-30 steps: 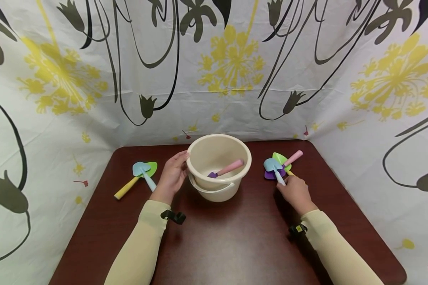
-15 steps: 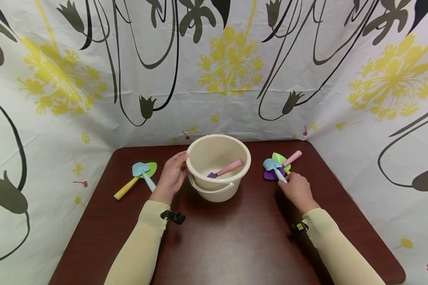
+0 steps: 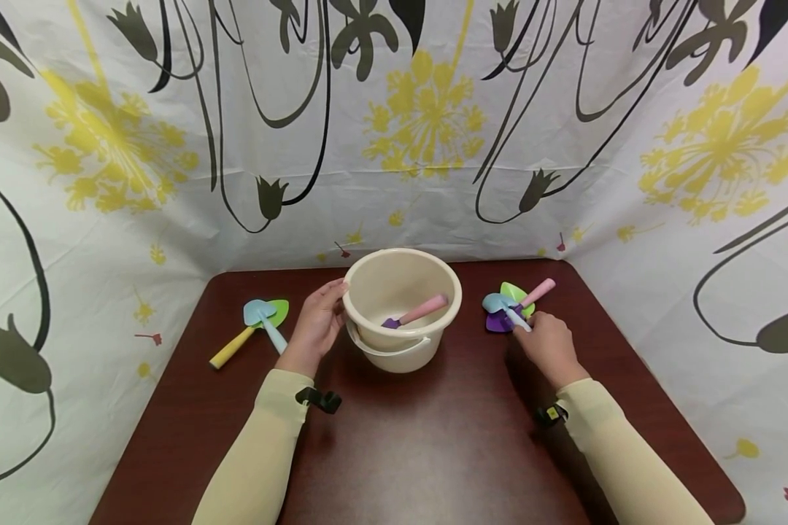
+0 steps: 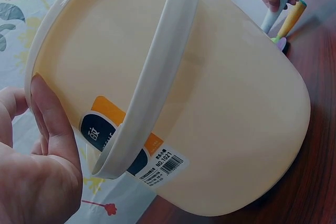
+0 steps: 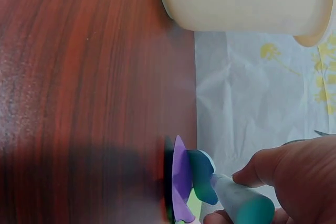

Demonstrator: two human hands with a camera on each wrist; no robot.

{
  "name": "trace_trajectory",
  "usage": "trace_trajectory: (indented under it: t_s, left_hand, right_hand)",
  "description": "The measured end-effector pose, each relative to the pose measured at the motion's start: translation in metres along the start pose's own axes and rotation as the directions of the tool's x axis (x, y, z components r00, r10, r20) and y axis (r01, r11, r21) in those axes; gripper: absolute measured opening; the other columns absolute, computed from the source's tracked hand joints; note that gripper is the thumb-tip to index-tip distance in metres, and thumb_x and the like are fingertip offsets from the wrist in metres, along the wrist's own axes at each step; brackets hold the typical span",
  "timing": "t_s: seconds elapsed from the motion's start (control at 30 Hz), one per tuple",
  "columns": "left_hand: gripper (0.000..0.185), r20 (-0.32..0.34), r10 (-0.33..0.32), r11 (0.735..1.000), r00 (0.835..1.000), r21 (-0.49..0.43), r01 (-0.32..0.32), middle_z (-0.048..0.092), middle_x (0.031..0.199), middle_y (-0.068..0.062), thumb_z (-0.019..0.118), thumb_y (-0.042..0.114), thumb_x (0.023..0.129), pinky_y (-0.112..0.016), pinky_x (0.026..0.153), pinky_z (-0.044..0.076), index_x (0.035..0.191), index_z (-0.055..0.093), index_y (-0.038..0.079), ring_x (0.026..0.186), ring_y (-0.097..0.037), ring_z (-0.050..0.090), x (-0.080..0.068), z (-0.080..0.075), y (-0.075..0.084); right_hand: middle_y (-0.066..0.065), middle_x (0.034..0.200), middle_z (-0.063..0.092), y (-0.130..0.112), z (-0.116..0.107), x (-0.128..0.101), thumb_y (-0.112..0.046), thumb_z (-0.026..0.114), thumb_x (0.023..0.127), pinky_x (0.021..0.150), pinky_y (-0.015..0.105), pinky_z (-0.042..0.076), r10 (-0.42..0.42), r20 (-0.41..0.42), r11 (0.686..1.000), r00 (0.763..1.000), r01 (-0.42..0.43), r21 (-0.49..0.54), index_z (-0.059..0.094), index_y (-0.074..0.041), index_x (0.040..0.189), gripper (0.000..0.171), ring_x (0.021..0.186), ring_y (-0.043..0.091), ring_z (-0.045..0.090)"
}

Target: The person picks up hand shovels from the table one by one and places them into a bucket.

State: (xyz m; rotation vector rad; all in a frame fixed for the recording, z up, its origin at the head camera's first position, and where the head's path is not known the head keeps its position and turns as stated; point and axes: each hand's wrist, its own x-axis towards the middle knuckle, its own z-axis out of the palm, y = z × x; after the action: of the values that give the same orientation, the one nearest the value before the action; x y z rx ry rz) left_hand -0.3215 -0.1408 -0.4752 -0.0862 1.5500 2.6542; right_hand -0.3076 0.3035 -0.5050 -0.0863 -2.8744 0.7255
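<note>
A cream bucket [image 3: 403,343] stands mid-table with a pink-handled purple shovel [image 3: 415,312] inside. My left hand [image 3: 337,305] holds the bucket's left wall; in the left wrist view its thumb [image 4: 52,124] lies against the bucket [image 4: 220,108] near the lowered bail handle [image 4: 157,77]. My right hand [image 3: 530,328] pinches the handle of a light blue shovel [image 3: 501,303] that lies on a pile with a green shovel [image 3: 516,292] and a purple shovel [image 3: 497,321]. In the right wrist view the fingers [image 5: 278,169] close on the blue shovel [image 5: 207,179] above the purple blade [image 5: 178,182].
A blue shovel [image 3: 265,319] and a yellow-handled green shovel [image 3: 233,346] lie at the left of the dark wooden table [image 3: 420,445]. A flower-printed curtain [image 3: 394,124] walls the table on three sides. The near half of the table is bare.
My right hand has slid a little forward along the blue shovel's handle and the shovel has shifted slightly left. The left hand and bucket have stayed put.
</note>
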Motion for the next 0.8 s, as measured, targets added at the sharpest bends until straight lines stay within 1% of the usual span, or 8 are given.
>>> trace_trajectory:
  t_s: [0.23, 0.33, 0.5, 0.63, 0.8]
  left_hand:
    - [0.033, 0.006, 0.001, 1.0, 1.0, -0.005, -0.001, 0.069, 0.125, -0.008, 0.067, 0.021, 0.113, -0.022, 0.079, 0.058, 0.14, 0.066, 0.003, 0.108, -0.02, 0.064, 0.001, -0.001, -0.001]
    - [0.033, 0.005, 0.002, 1.0, 1.0, -0.006, -0.002, 0.069, 0.124, -0.007, 0.067, 0.021, 0.113, -0.022, 0.079, 0.058, 0.14, 0.067, 0.002, 0.108, -0.02, 0.064, 0.001, -0.001, 0.0]
    - [0.036, 0.005, 0.004, 1.0, 1.0, -0.002, -0.004, 0.069, 0.126, -0.007, 0.068, 0.022, 0.113, -0.022, 0.08, 0.058, 0.142, 0.066, 0.001, 0.109, -0.021, 0.063, 0.001, -0.001, 0.0]
    - [0.037, 0.003, 0.003, 1.0, 1.0, -0.001, -0.003, 0.069, 0.126, -0.008, 0.068, 0.022, 0.113, -0.022, 0.081, 0.058, 0.143, 0.066, 0.001, 0.109, -0.021, 0.063, 0.001, 0.0, 0.0]
    - [0.034, -0.002, 0.004, 1.0, 1.0, -0.008, -0.004, 0.069, 0.125, -0.008, 0.067, 0.021, 0.113, -0.023, 0.08, 0.058, 0.141, 0.066, 0.001, 0.109, -0.021, 0.063, 0.001, 0.001, 0.0]
  right_hand:
    - [0.009, 0.071, 0.062, -0.002, -0.005, 0.002, -0.024, 0.071, 0.102, 0.057, 0.039, 0.043, 0.006, -0.011, 1.0, 1.0, -0.006, 0.006, 0.069, 0.002, 0.089, 0.028, 0.065, 0.029, 0.056]
    - [0.01, 0.072, 0.063, -0.002, -0.007, 0.003, -0.023, 0.07, 0.103, 0.056, 0.038, 0.044, 0.003, -0.008, 1.0, 1.0, -0.003, 0.014, 0.071, 0.004, 0.093, 0.029, 0.066, 0.029, 0.057]
    - [0.015, 0.082, 0.07, -0.003, -0.01, 0.005, -0.018, 0.071, 0.103, 0.058, 0.037, 0.046, -0.013, -0.011, 0.999, 1.0, 0.013, 0.03, 0.075, 0.008, 0.106, 0.026, 0.069, 0.029, 0.059]
    - [0.018, 0.089, 0.074, -0.004, -0.012, 0.007, -0.013, 0.071, 0.102, 0.06, 0.037, 0.047, -0.041, -0.037, 0.998, 0.998, 0.042, 0.037, 0.076, 0.009, 0.113, 0.024, 0.072, 0.03, 0.06]
    - [0.023, 0.097, 0.077, -0.007, -0.014, 0.008, -0.009, 0.072, 0.102, 0.06, 0.038, 0.048, -0.069, -0.078, 0.995, 0.995, 0.074, 0.061, 0.077, 0.009, 0.119, 0.026, 0.073, 0.031, 0.061]
